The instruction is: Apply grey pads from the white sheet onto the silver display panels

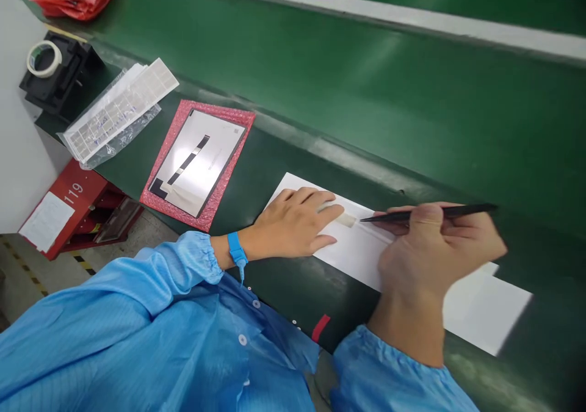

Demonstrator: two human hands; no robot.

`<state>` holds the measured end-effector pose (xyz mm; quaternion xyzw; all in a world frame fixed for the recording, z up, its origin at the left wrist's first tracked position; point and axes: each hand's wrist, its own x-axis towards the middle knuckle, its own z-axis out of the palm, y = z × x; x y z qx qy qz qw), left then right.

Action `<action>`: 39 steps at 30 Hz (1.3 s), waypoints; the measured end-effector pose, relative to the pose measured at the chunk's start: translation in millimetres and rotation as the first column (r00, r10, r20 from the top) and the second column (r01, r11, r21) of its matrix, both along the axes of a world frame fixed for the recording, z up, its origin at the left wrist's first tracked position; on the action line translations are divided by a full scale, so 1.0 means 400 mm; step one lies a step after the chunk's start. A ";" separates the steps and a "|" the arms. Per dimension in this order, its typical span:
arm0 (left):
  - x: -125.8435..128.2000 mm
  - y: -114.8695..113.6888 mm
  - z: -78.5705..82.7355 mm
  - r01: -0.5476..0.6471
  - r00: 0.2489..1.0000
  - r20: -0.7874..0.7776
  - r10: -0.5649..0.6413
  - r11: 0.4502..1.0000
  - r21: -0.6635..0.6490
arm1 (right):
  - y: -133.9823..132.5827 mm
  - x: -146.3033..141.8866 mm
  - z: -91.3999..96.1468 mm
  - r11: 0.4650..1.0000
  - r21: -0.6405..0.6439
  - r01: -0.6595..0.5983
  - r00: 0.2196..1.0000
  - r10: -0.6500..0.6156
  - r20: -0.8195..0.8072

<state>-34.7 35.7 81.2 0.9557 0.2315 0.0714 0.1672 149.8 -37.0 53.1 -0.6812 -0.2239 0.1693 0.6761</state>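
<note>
My left hand lies on a white sheet with its fingers spread, thumb and index finger apart. A blue wrist strap is round that wrist. Black pointed tweezers are gripped in my right hand, which is closed around them and hides part of their length. Their tip points left, close to a small pale greyish piece on the sheet. Whether the tip touches this piece I cannot tell. More white paper shows to the right, beyond my right wrist.
Left on the green bench, a display panel with a black flex strip rests on pink bubble wrap. Farther left are a labelled sheet in plastic, a black block with a tape roll, and a red bag.
</note>
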 end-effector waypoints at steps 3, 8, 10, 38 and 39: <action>0.000 -0.003 0.005 0.001 1.000 -0.002 -0.001 1.000 0.012 | -0.003 -0.002 0.009 1.000 0.006 0.002 1.000 -0.002 0.027; 0.002 -0.007 0.010 0.003 1.000 -0.023 -0.003 1.000 0.005 | -0.002 -0.007 0.016 1.000 0.006 0.027 0.998 -0.027 0.064; 0.002 -0.007 0.011 0.001 1.000 -0.029 0.000 1.000 0.004 | -0.003 -0.008 0.017 0.999 0.011 0.034 0.997 -0.035 0.074; 0.006 -0.005 0.021 -0.003 0.998 -0.058 0.002 1.000 -0.022 | 0.001 -0.009 0.013 0.998 0.013 0.065 0.989 -0.066 0.132; 0.007 -0.005 0.022 -0.003 0.998 -0.062 0.001 1.000 -0.023 | 0.000 -0.009 0.014 0.999 0.001 0.053 0.988 -0.053 0.143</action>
